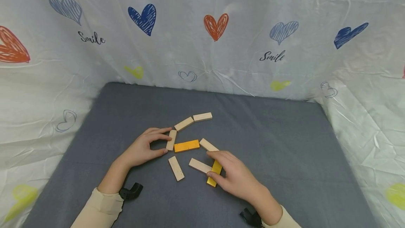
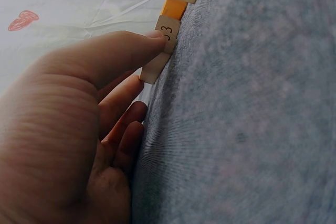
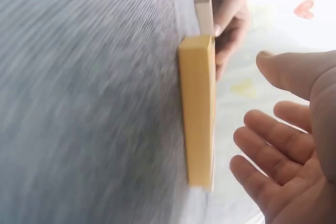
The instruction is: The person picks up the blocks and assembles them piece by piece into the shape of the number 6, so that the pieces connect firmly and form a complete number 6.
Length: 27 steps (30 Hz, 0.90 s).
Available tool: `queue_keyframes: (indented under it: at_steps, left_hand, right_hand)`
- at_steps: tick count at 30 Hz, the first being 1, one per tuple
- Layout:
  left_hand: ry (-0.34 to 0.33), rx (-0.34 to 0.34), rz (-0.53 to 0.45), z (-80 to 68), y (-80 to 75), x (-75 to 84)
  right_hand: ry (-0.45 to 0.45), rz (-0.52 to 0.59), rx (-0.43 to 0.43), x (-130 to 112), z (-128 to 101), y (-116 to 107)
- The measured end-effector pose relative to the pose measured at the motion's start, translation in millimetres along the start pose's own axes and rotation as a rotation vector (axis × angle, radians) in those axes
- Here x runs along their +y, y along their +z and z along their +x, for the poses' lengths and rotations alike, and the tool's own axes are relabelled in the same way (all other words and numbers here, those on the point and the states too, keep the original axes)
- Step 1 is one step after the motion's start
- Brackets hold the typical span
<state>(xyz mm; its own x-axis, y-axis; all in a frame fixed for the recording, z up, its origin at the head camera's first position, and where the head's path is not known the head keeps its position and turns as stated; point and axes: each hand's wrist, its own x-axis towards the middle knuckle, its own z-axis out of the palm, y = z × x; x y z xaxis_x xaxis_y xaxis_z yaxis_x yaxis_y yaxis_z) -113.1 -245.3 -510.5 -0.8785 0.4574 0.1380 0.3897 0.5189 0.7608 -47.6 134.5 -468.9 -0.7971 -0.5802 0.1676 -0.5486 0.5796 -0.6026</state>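
Small flat wooden blocks lie on the grey cloth, most of them plain and two yellow-orange. My left hand (image 1: pixel 143 149) pinches a plain block (image 1: pixel 171 143) between thumb and fingers; its numbered end (image 2: pixel 170 27) shows in the left wrist view. Against that block's side lies an orange block (image 1: pixel 186 146). My right hand (image 1: pixel 237 177) is held over a yellow block (image 1: pixel 216 171), thumb and fingers spread. In the right wrist view a gap shows between those fingers and the yellow block (image 3: pixel 197 114).
Two plain blocks (image 1: pixel 184 124) (image 1: pixel 202 116) curve away at the far side. Another plain block (image 1: pixel 209 145) slants off the orange one's right end. Two more plain blocks (image 1: pixel 176 169) (image 1: pixel 200 165) lie nearer me. A white curtain (image 1: pixel 240 69) with hearts borders the grey cloth (image 1: pixel 278 143).
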Motion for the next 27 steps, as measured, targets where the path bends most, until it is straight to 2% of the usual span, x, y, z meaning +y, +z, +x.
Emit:
queue_keyframes:
  at_steps: [10, 27]
  left_hand:
    - [-0.009, 0.002, 0.005, -0.2, 1.1, 1.6]
    - [-0.009, 0.003, 0.001, 0.0, -0.5, 3.2]
  right_hand:
    - [-0.07, -0.039, -0.045, -6.5, 17.5, 17.6]
    - [-0.021, -0.074, -0.105, -7.8, 23.4, 22.7]
